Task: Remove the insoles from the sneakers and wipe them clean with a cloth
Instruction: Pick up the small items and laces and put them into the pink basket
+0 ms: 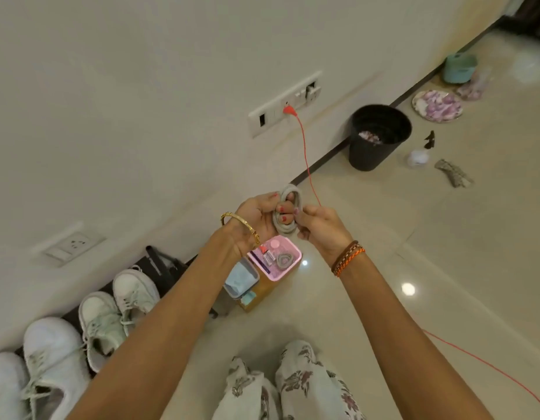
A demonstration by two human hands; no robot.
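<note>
Coiled grey shoelace point(286, 214), frame centre: looped around left hand point(259, 218) fingers, right hand point(318, 224) pinching its end, apparently for tidy winding; white lace-up sneakers point(80, 334) lower left.

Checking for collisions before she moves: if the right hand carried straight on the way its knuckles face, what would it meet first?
The right hand faces left, toward the coiled grey lace that it already pinches; just behind that is the left hand, whose fingers pass through the coil. Depth is unclear, but nothing else lies between.
</note>
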